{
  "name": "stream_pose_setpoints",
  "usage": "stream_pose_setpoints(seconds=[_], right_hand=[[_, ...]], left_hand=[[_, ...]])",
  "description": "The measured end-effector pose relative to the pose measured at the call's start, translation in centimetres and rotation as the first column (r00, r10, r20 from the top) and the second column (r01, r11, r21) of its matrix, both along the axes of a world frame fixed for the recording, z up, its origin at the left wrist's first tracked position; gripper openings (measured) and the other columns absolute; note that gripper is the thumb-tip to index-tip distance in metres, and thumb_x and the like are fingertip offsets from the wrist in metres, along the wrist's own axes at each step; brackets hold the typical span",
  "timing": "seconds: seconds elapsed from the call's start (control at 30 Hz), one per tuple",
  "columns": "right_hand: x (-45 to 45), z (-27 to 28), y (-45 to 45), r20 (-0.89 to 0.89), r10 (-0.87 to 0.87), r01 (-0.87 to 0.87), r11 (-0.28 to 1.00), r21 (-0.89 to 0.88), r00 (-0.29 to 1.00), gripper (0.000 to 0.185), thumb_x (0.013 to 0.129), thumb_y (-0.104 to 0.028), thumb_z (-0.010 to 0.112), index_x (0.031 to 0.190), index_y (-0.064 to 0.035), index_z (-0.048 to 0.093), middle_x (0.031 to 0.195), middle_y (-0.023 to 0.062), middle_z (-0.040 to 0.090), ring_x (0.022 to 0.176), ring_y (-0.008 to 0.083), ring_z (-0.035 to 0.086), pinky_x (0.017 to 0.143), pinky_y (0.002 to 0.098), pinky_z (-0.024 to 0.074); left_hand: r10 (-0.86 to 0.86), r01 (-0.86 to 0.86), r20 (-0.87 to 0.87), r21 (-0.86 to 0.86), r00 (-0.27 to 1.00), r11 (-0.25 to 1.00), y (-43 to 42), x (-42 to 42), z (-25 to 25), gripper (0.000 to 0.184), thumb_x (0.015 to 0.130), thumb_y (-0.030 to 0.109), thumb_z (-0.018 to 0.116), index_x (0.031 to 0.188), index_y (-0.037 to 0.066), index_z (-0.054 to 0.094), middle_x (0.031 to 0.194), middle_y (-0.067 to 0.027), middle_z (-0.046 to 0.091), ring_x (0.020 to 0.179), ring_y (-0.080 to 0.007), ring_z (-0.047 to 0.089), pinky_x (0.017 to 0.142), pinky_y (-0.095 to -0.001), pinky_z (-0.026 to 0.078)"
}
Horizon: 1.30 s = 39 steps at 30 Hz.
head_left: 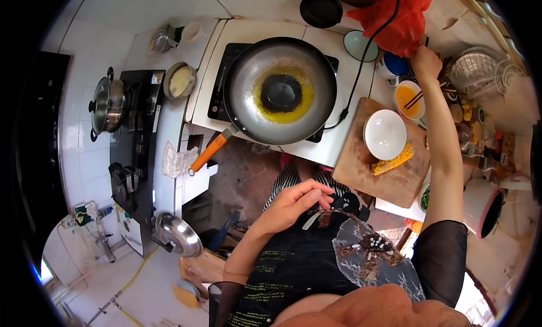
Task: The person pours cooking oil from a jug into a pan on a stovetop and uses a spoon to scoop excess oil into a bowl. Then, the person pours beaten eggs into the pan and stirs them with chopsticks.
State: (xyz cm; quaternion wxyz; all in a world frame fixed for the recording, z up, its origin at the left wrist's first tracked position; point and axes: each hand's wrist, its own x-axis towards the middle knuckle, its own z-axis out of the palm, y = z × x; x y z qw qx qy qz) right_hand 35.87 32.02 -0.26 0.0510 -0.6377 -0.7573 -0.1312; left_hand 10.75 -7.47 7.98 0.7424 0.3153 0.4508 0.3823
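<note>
"What lies where?"

"From my far seat, I see the wok ahead of my left hand, which is half open and seems empty. My right hand curls beside the red bag — its hold is hidden, I cannot tell."

"The bowl of orange liquid?"

"Nearer to my right hand, just bodyward; its chopsticks slant towards the forearm — their upper ends I cannot make out."

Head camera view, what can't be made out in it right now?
All in the head view:
- Right hand: fingertips hidden by the hand itself; any grip is unclear.
- Red plastic bag: its folds hide any contents; the upper edge cuts it off.
- Lidded pot: lid and side hide the inside.
- Jars at right: labels too small.
</note>
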Motion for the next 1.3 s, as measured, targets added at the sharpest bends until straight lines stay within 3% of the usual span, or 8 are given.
stream_pose_setpoints(seconds=[0.13,0.27,0.47,0.67,0.83,1.03,1.3], right_hand=[[0.8,1.6,-3.1,-0.072,-0.020,0.021,1.000,0.021,0.997,0.025,0.080,-0.032,0.060,0.082,-0.0083,0.066,0.082,0.0182,0.066,0.076,0.0345,0.065,0.063,0.0453,0.0506],[3.1,-0.4,-1.5,-0.010,-0.012,0.012,1.000,0.001,1.000,0.026,0.079,-0.033,0.062,0.083,-0.0068,0.063,0.079,0.0163,0.066,0.076,0.0348,0.065,0.064,0.0450,0.0504],[4.1,-0.1,-0.8,-0.105,-0.038,0.042,0.998,0.036,0.994,0.024,0.081,-0.028,0.060,0.086,-0.0052,0.064,0.080,0.0164,0.066,0.076,0.0341,0.065,0.065,0.0448,0.0505],[1.3,-1.1,0.7,0.016,-0.008,0.007,1.000,0.022,1.000,0.018,0.078,-0.014,0.053,0.077,-0.0055,0.068,0.079,0.0163,0.067,0.076,0.0318,0.067,0.064,0.0420,0.0529],[1.8,-3.7,4.5,0.122,0.051,-0.066,0.990,0.127,0.991,0.016,0.077,-0.015,0.054,0.077,-0.0102,0.069,0.076,0.0124,0.068,0.071,0.0290,0.068,0.059,0.0400,0.0531],[2.2,-5.0,5.5,0.110,-0.041,0.038,0.999,0.034,0.993,0.016,0.078,-0.017,0.055,0.079,-0.0107,0.070,0.080,0.0114,0.068,0.076,0.0278,0.068,0.063,0.0386,0.0536],[2.9,-3.2,4.7,0.076,-0.111,0.114,0.992,-0.046,0.991,0.022,0.082,-0.020,0.051,0.092,-0.0098,0.068,0.093,0.0149,0.067,0.086,0.0316,0.066,0.071,0.0414,0.0525]], left_hand=[[-0.006,0.006,0.010,0.028,1.000,1.000,0.1,-0.5,-0.8,0.040,0.097,0.031,0.042,0.114,-0.004,0.053,0.092,-0.0110,0.064,0.102,-0.0209,0.058,0.096,-0.0336,0.039],[0.005,-0.005,0.014,-0.006,1.000,1.000,1.0,0.5,-0.8,0.040,0.096,0.031,0.042,0.114,-0.004,0.054,0.091,-0.0108,0.065,0.102,-0.0207,0.058,0.095,-0.0337,0.039],[-0.058,0.059,0.022,-0.002,0.998,0.998,2.7,1.4,-1.3,0.041,0.096,0.032,0.044,0.113,-0.004,0.054,0.091,-0.0111,0.064,0.102,-0.0214,0.058,0.095,-0.0341,0.039],[-0.085,0.086,0.019,-0.027,0.996,0.996,3.1,1.7,-1.2,0.042,0.096,0.033,0.042,0.113,-0.004,0.054,0.092,-0.0108,0.064,0.102,-0.0215,0.058,0.096,-0.0344,0.039],[-0.051,0.051,-0.024,0.009,0.998,0.999,3.0,1.9,-0.9,0.045,0.096,0.036,0.042,0.112,-0.004,0.054,0.090,-0.0109,0.064,0.103,-0.0217,0.058,0.097,-0.0353,0.038],[0.030,-0.030,-0.024,-0.004,0.999,1.000,1.8,1.4,-1.2,0.046,0.095,0.038,0.043,0.111,-0.004,0.054,0.089,-0.0115,0.064,0.102,-0.0222,0.058,0.097,-0.0364,0.037],[-0.010,0.010,-0.003,-0.001,1.000,1.000,1.9,0.9,-0.9,0.042,0.097,0.033,0.042,0.112,-0.004,0.054,0.090,-0.0111,0.064,0.102,-0.0215,0.058,0.096,-0.0344,0.039]])
